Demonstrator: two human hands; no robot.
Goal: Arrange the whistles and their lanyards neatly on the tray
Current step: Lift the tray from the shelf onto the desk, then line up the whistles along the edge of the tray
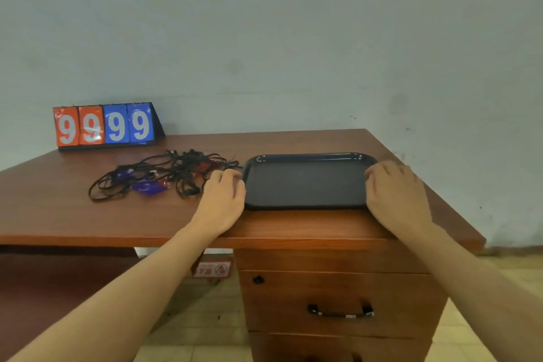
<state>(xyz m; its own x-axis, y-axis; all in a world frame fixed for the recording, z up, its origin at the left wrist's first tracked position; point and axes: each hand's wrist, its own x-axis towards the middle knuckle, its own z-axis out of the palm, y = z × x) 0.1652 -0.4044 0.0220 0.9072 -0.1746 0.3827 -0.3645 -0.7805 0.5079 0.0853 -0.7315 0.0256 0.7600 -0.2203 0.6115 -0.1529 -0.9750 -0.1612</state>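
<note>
Centre-right on the brown wooden desk (293, 223), the black rectangular plastic tray (305, 182) lies long side left-right, left hand (222, 200) and right hand (395, 194) curled gripping its ends; tangled black lanyards with purple whistles (155, 176) lie left, below a red-and-blue flip scoreboard (105, 125).

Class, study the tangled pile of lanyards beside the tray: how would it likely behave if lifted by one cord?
The lanyards look thin and floppy, so probably they sag. They overlap in a knot, so several whistles may rise together and swing.
</note>
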